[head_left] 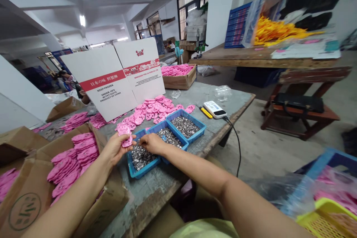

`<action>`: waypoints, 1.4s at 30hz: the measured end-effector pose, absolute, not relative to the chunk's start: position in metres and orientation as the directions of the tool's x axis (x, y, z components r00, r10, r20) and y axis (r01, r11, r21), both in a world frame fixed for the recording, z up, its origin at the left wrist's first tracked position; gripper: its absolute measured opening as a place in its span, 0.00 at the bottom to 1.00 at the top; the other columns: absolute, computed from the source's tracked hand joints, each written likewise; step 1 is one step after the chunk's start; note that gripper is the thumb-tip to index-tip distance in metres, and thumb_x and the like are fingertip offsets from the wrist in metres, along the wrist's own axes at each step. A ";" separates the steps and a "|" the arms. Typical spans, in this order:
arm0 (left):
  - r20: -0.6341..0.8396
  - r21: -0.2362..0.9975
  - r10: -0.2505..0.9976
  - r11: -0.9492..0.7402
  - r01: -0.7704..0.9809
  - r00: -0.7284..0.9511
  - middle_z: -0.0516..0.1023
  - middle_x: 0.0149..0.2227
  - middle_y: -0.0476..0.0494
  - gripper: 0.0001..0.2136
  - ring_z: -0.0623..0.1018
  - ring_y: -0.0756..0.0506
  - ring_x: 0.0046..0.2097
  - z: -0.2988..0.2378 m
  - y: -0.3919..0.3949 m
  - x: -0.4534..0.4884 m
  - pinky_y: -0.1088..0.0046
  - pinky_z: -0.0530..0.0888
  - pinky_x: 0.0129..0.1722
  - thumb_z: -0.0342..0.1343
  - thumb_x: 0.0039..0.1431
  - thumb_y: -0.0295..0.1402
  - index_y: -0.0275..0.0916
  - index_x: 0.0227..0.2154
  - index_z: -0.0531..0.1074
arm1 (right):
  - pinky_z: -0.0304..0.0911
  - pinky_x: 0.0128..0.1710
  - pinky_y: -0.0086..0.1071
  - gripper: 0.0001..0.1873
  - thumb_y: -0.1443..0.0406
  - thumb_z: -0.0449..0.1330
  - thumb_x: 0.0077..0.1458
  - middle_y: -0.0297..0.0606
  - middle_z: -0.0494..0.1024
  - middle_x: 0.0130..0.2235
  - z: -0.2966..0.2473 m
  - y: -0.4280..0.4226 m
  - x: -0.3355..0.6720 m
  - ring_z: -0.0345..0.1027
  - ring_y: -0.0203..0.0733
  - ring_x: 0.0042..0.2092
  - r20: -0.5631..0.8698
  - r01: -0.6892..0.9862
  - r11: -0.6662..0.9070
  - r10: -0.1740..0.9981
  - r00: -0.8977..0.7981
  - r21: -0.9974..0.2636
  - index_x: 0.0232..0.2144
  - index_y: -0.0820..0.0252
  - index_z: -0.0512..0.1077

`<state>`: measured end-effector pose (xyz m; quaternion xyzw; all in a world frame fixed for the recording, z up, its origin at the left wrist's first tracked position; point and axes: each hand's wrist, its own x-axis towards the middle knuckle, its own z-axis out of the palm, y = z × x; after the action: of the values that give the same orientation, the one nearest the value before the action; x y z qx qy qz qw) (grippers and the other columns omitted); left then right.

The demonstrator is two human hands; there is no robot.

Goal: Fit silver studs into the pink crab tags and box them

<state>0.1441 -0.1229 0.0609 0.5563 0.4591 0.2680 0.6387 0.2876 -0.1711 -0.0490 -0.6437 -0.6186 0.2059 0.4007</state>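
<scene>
My left hand [117,148] is closed on a flat pink plastic piece [124,132] with cut-out holes, holding it up at the left side of the blue trays. Over the leftmost blue tray [141,173], my right hand [152,143] has its fingers bent down and pressed together at the small shiny metal parts [141,157]; whatever they pinch is too small to make out. Two more blue trays [184,145] of metal parts adjoin it toward the right. Behind them lies a loose heap of similar pink pieces [152,109].
Cardboard boxes [111,193] of pink pieces stand at my left. A white printed carton panel [111,81] rises behind the heap. On the right of the table lie a yellow-handled tool [206,112] and a white device [214,109] with a black cable [237,137].
</scene>
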 end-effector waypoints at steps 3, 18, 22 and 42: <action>-0.280 0.955 0.855 0.202 0.215 0.437 0.81 0.29 0.42 0.08 0.79 0.48 0.22 0.058 -0.123 0.143 0.77 0.74 0.17 0.56 0.58 0.17 0.33 0.39 0.68 | 0.67 0.50 0.34 0.09 0.75 0.66 0.54 0.40 0.86 0.41 -0.052 -0.166 0.289 0.78 0.43 0.46 0.259 0.515 0.123 0.945 0.200 -0.848 0.33 0.59 0.84; -0.137 0.951 0.797 -0.059 0.302 0.588 0.74 0.25 0.53 0.27 0.75 0.48 0.21 0.038 -0.116 0.142 0.77 0.69 0.15 0.75 0.32 0.27 0.39 0.35 0.65 | 0.64 0.32 0.29 0.22 0.53 0.77 0.41 0.26 0.72 0.24 -0.056 -0.160 0.290 0.63 0.32 0.27 0.276 -0.113 0.309 0.931 0.239 -0.944 0.25 0.59 0.72; -0.118 0.950 0.801 -0.081 0.301 0.587 0.74 0.23 0.54 0.26 0.75 0.47 0.21 0.038 -0.117 0.143 0.76 0.68 0.14 0.74 0.31 0.27 0.40 0.34 0.65 | 0.63 0.31 0.29 0.26 0.50 0.79 0.38 0.25 0.71 0.23 -0.052 -0.163 0.289 0.63 0.32 0.26 0.283 -0.161 0.318 0.937 0.205 -0.934 0.24 0.59 0.72; -0.095 0.938 0.802 -0.126 0.323 0.589 0.73 0.17 0.53 0.21 0.73 0.47 0.19 0.047 -0.126 0.145 0.75 0.68 0.14 0.67 0.28 0.29 0.41 0.29 0.65 | 0.62 0.33 0.30 0.24 0.53 0.80 0.37 0.25 0.71 0.23 -0.051 -0.164 0.291 0.64 0.33 0.28 0.259 -0.193 0.287 0.953 0.161 -0.938 0.25 0.60 0.72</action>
<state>0.1455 -0.1256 0.0465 0.7157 0.3932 0.2254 0.5314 0.2907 -0.1643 -0.0513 -0.4012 -0.4734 0.4421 0.6477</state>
